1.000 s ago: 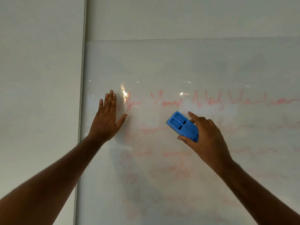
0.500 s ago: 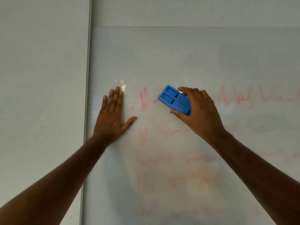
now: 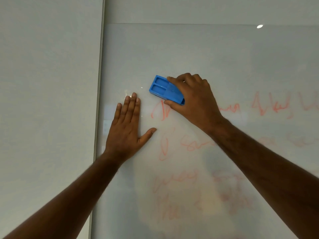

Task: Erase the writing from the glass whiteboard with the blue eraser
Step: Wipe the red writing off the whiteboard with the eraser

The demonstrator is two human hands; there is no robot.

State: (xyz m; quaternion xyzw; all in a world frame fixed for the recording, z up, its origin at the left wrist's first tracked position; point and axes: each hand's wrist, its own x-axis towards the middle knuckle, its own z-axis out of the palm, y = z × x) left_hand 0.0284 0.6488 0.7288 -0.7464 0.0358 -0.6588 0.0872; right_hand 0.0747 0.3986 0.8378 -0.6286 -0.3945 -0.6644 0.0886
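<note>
The glass whiteboard (image 3: 207, 57) fills the view, with several lines of faint red writing (image 3: 264, 107) across its middle and lower part. My right hand (image 3: 195, 99) grips the blue eraser (image 3: 163, 89) by its sides and holds it against the glass, just above the first red word of the top line. My left hand (image 3: 126, 128) rests flat on the glass near the board's left edge, fingers straight and thumb spread, a little below and left of the eraser.
A metal frame strip (image 3: 100, 100) runs down the board's left edge, with a plain wall panel (image 3: 48, 100) beyond it. The board's top edge (image 3: 207, 24) lies above the eraser. A ceiling light reflection (image 3: 259, 26) shows at upper right.
My right hand has carried the eraser up and to the left, from the second line to the start of the top line. My left hand has stayed flat on the glass.
</note>
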